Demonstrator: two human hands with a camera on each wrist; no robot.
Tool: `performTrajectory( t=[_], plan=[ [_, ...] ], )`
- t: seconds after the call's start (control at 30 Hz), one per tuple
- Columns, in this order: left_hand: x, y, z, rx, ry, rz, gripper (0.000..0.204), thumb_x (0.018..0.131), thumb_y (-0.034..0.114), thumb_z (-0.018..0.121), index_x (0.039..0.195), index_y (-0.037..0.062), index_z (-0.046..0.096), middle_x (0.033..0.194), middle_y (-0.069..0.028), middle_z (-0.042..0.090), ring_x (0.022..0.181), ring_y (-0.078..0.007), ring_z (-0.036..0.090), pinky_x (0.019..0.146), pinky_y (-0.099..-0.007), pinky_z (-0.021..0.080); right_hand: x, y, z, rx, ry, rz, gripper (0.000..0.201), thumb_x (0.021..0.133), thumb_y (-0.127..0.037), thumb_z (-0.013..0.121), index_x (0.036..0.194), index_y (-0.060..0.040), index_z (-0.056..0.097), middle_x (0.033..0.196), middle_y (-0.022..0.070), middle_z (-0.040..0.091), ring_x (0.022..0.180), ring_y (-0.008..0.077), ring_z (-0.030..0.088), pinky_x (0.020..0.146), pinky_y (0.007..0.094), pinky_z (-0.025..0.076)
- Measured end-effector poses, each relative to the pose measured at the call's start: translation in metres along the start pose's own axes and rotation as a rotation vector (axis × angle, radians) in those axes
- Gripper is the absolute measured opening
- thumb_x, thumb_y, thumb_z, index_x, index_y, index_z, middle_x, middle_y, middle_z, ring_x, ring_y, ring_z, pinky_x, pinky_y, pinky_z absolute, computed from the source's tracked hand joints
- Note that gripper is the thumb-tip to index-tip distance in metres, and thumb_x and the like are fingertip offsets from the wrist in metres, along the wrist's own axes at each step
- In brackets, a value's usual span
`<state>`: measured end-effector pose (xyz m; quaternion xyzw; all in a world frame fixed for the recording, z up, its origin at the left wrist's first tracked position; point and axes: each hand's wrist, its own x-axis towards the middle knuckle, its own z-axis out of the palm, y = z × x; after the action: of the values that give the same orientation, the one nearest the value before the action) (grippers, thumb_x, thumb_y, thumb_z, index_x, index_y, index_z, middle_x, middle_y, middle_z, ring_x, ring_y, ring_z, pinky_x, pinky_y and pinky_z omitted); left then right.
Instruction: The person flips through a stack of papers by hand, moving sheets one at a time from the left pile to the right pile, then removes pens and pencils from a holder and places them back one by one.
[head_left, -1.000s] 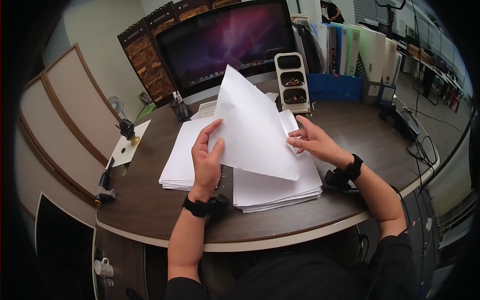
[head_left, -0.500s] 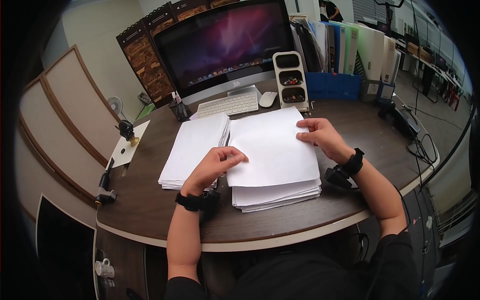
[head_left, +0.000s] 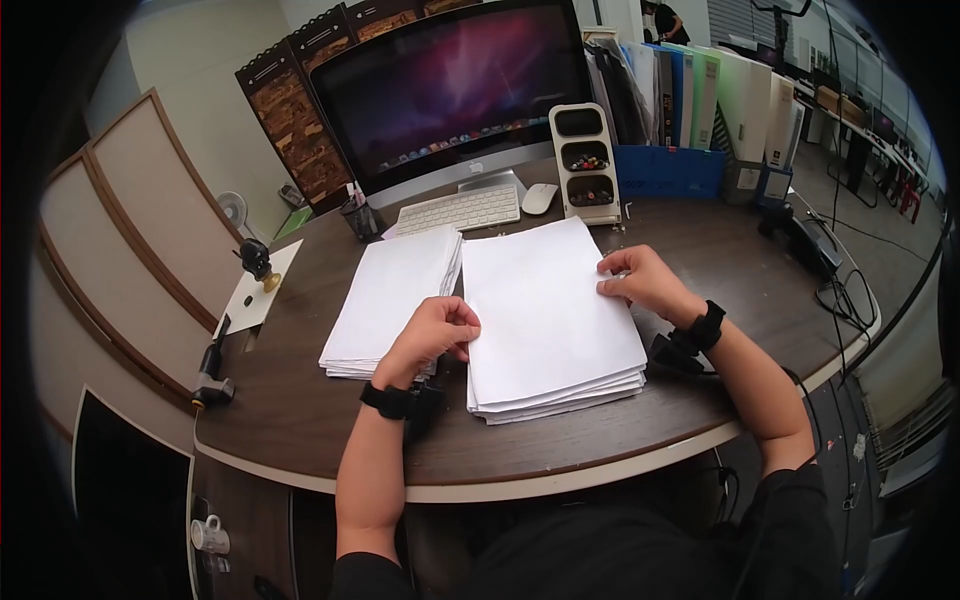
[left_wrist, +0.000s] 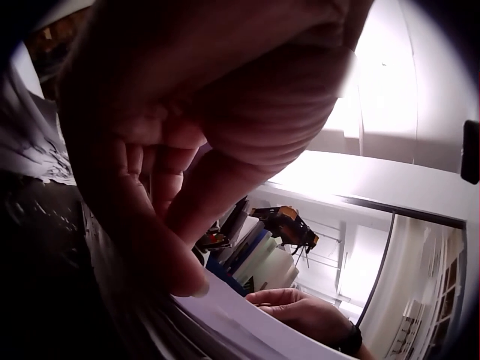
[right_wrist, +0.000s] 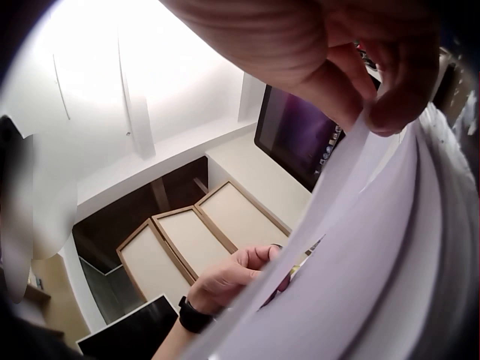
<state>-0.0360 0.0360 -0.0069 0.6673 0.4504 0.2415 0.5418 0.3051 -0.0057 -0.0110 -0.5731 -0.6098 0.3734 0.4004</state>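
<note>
In the head view a white sheet of paper (head_left: 545, 310) lies over the right-hand stack of paper (head_left: 560, 405), roughly lined up with it. My right hand (head_left: 645, 283) pinches the sheet's right edge between thumb and fingers. That edge stands a little raised from the paper (right_wrist: 375, 247) below in the right wrist view. On the opposite side, my left hand (head_left: 432, 335) pinches the left edge, fingers curled. The left wrist view has its fingertips (left_wrist: 191, 283) right at the paper's edge. A second stack of white paper (head_left: 390, 300) lies left of the first.
Behind the stacks stand a keyboard (head_left: 460, 211), a mouse (head_left: 539, 198), a monitor (head_left: 450, 100) and an upright organizer (head_left: 585, 165). Binders (head_left: 740, 100) line the back right, near a telephone (head_left: 800, 240). A power tool (head_left: 210, 370) lies by the desk's left edge.
The sheet was held up tilted between both hands, then came down flat onto the right stack. Since half a second ago it has slid toward the person, lining up with the stack.
</note>
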Motion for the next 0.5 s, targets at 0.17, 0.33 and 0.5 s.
performTrajectory(
  t=[0.17, 0.33, 0.5],
  plan=[
    [-0.001, 0.001, 0.002, 0.108, 0.028, 0.015, 0.015, 0.086, 0.009, 0.073, 0.092, 0.0011, 0.062, 0.075, -0.0034, 0.063, 0.055, -0.0104, 0.061, 0.047, -0.0222, 0.049, -0.009, -0.012, -0.001, -0.153, -0.011, 0.037, 0.03, 0.078, -0.012, 0.078, 0.099, 0.0082, 0.07, 0.077, 0.0112, 0.067, 0.066, 0.0196, 0.066, 0.064, 0.0313, 0.053],
    [-0.006, 0.01, 0.013, 0.47, 0.346, 0.032, 0.029, 0.088, 0.022, 0.074, 0.096, -0.0033, 0.063, 0.08, -0.0094, 0.067, 0.064, -0.015, 0.065, 0.053, -0.028, 0.052, -0.016, -0.02, 0.0, -0.666, 0.123, -0.15, 0.037, 0.083, -0.029, 0.074, 0.081, 0.0077, 0.068, 0.079, 0.0266, 0.069, 0.075, 0.0395, 0.069, 0.074, 0.0438, 0.055],
    [0.003, -0.005, 0.011, 0.607, 0.226, 0.142, 0.045, 0.089, 0.034, 0.069, 0.111, -0.0053, 0.065, 0.092, -0.0179, 0.071, 0.084, -0.027, 0.068, 0.077, -0.0361, 0.054, -0.019, -0.019, 0.003, -0.753, -0.021, -0.074, 0.046, 0.085, -0.036, 0.071, 0.081, 0.0098, 0.068, 0.077, 0.0271, 0.068, 0.076, 0.0404, 0.069, 0.076, 0.046, 0.054]
  ],
)
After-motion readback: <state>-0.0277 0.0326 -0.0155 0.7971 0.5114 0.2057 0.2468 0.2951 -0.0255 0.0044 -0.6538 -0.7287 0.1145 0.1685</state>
